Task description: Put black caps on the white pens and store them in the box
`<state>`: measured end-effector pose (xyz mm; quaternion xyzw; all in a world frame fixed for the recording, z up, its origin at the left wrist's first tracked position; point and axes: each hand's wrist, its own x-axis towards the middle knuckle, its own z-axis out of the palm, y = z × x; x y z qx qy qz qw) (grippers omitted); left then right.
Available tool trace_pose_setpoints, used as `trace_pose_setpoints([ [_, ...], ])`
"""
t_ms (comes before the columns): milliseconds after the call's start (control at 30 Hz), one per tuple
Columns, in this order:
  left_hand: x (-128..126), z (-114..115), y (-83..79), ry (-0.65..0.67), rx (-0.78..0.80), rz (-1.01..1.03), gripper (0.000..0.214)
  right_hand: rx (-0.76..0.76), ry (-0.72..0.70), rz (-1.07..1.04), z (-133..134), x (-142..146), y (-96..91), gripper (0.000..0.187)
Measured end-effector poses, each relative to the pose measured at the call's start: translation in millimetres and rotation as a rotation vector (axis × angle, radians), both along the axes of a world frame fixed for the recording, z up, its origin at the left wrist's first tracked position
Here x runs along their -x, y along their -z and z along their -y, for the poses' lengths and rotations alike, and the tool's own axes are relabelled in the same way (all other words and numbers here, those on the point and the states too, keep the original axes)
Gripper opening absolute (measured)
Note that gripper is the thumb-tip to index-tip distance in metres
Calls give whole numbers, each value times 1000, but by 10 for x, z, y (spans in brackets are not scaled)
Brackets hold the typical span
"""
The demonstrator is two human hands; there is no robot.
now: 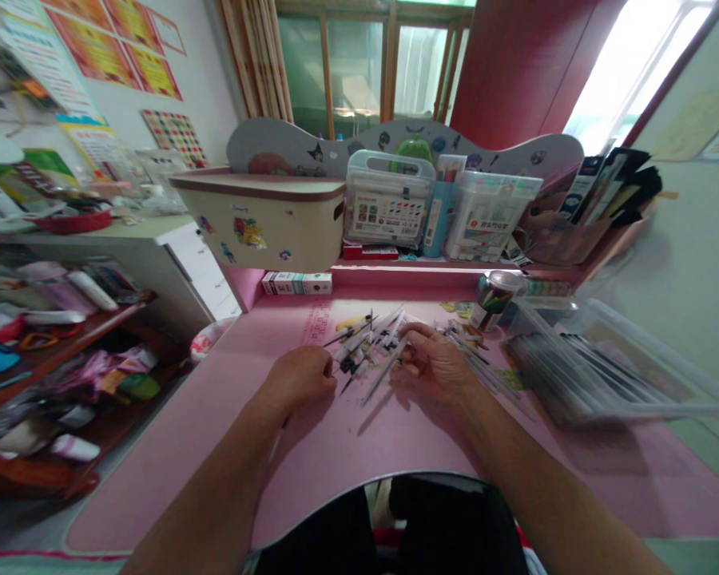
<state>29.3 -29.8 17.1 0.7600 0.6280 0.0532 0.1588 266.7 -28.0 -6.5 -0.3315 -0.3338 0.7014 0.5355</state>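
Observation:
My right hand (434,355) pinches a slim, translucent whitish tube that looks like a pen barrel (384,372), slanting down to the left above the desk. My left hand (304,375) rests at the left side of a loose pile of pen parts (359,351), its fingers curled; what they hold, if anything, is hidden. A thin stick with a dark end (284,425) shows beside the left wrist. White tubes, dark refills and small black pieces make up the pile. More thin tubes (485,367) lie right of my right hand.
A clear plastic bin (629,359) with dark pens or refills stands at the right, near a drink can (496,299). Behind, the shelf carries a lidded cream box (269,224), marker cases (389,200) and a pen holder (563,235). The pink desk (173,455) curves inward before me.

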Motion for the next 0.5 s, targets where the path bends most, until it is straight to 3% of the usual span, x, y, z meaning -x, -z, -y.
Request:
trace_pose_setpoints([
  [67, -34, 20, -52, 55, -2, 138, 9, 6, -41, 30, 12, 18, 15, 20],
  [267, -234, 117, -28, 56, 149, 952, 20, -17, -167, 70, 105, 155, 85, 26],
  [500, -387, 118, 182, -112, 294, 1218, 27, -140, -255, 138, 141, 198, 93, 31],
])
